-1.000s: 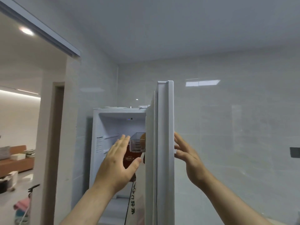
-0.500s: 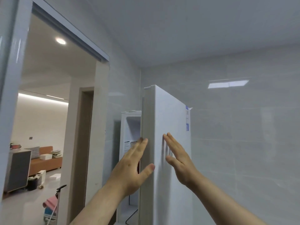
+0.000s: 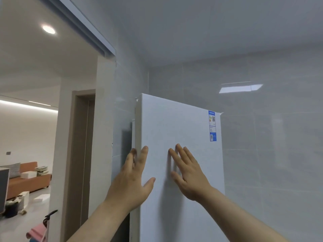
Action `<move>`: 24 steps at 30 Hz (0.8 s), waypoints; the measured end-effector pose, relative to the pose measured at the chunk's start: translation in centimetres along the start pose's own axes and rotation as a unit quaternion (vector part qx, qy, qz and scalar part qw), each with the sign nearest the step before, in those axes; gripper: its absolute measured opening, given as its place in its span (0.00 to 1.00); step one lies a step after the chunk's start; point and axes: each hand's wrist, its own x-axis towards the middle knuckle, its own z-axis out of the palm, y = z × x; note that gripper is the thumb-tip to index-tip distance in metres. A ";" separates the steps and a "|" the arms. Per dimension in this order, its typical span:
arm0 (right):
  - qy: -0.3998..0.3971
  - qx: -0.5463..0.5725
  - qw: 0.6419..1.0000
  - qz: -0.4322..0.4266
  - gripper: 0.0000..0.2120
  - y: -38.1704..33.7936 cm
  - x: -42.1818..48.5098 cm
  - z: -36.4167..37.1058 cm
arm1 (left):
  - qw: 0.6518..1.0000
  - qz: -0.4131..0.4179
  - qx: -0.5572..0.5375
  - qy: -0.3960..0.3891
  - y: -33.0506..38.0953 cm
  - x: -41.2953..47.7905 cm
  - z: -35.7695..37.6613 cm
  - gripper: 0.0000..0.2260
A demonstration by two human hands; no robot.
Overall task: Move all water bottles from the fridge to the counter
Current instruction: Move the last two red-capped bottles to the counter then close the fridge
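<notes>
Head view, single frame.

**Fridge** (image 3: 183,206), one: white and tall, set in the corner of a grey tiled wall (image 3: 279,154). Its door (image 3: 174,123), one, faces the camera at a slant. A thin dark gap (image 3: 133,133) runs beside the door's left edge, and it cannot be told whether the door is fully closed. What the fridge holds is hidden behind the door.

**Hands**, two, both bare and both on the door.
- Left hand (image 3: 132,186): fingers straight, laid over the door's left edge, thumb splayed onto the front face. It clasps nothing.
- Right hand (image 3: 190,179): palm flat against the front face, fingers straight and slightly fanned. It is just beside the left hand, apart from it.

**Labels**: one blue-and-white sticker (image 3: 212,125) at the door's upper right corner, carrying a QR-like square. The print is too small to read.

**Edges and room**
- The door's top edge slopes down to the right, with bare tiled wall beyond it and one light reflection (image 3: 241,88) on that wall.
- Left of the fridge, one open doorway (image 3: 35,119) under a ceiling rail (image 3: 83,27) gives onto a further room.
- That room holds one round ceiling light (image 3: 49,29), one brown door frame (image 3: 80,154) and one orange sofa (image 3: 29,182).
- The sofa bears one striped cushion (image 3: 14,169) and one stack of books (image 3: 42,170).
- One pink object (image 3: 37,232) sits low at the doorway, kind unclear.
</notes>
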 end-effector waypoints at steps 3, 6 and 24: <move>0.012 -0.042 0.999 -0.002 0.33 1.5 2.2 1.8 | 0.999 -0.026 0.042 0.007 -2.2 1.5 1.4 0.46; 0.033 -0.050 0.998 0.027 0.34 3.4 4.0 3.3 | 0.995 -0.048 0.077 0.031 -4.5 2.9 3.0 0.47; 0.079 -0.208 0.975 0.003 0.31 13.9 12.4 10.8 | 0.981 0.003 0.186 0.055 -16.8 13.7 15.2 0.33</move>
